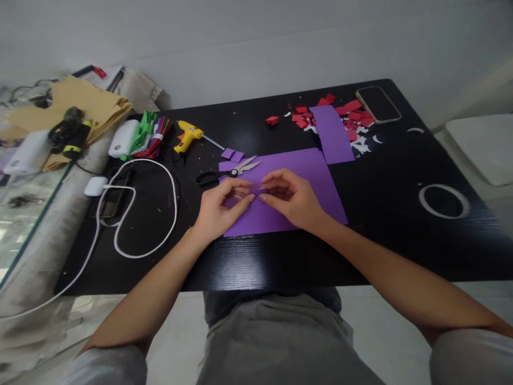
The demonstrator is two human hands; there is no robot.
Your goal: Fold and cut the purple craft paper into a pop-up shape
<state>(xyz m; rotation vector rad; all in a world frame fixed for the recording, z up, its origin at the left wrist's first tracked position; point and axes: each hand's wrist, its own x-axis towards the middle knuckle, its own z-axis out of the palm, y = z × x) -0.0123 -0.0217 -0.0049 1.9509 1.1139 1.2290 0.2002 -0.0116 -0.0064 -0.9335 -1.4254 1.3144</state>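
Observation:
Over a large purple paper sheet (316, 184) my left hand (222, 206) and my right hand (294, 200) meet, fingertips close together. Both pinch a small purple paper piece (257, 191), which the fingers partly cover and which blends with the sheet below. Just beyond my left hand lie black-handled scissors (234, 172), blades parted and resting on the sheet. Small folded purple paper pieces (232, 155) sit at the sheet's far left corner. A purple paper strip (333, 133) lies past the far right corner, partly over red paper pieces (352, 115).
A yellow glue gun (187, 136) lies at the back left. Beside it are bundled coloured strips (146, 136). A looped white cable (174, 208) spreads over the left side. On the right are a phone (379, 104), white scraps (360, 143) and a white ring (444, 201).

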